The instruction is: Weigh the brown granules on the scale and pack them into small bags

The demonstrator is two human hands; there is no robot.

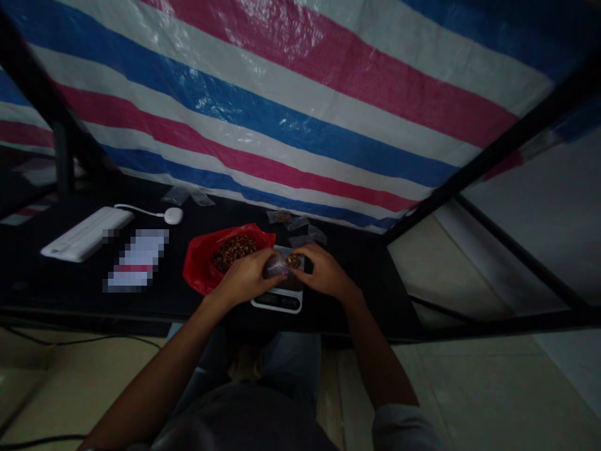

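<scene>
The two hands are together at the middle of the frame, close above a digital kitchen scale (277,302). The left hand (243,277) is closed around a small clear plastic bag (275,266) with dark contents, and the fingers of the right hand (325,273) reach in from the other side, at the bag's edge or just beside it. Exactly where they touch is too dim to tell. A few reddish-brown dried granules (293,260) show between the hands, above the scale.

Just left of the scale, a red plastic bag (200,263) lies open on the black counter (188,313), heaped with more of the granules (235,252). Several small clear bags (300,232) lie flat beyond the scale, and two more (188,196) lie toward the back, further left.

On the left of the counter are a flat white power bank (87,233), its cable running to a small round white device (173,215), and a pixelated printed card (136,260). A red, white and blue striped tarpaulin (300,113) fills the upper frame.
</scene>
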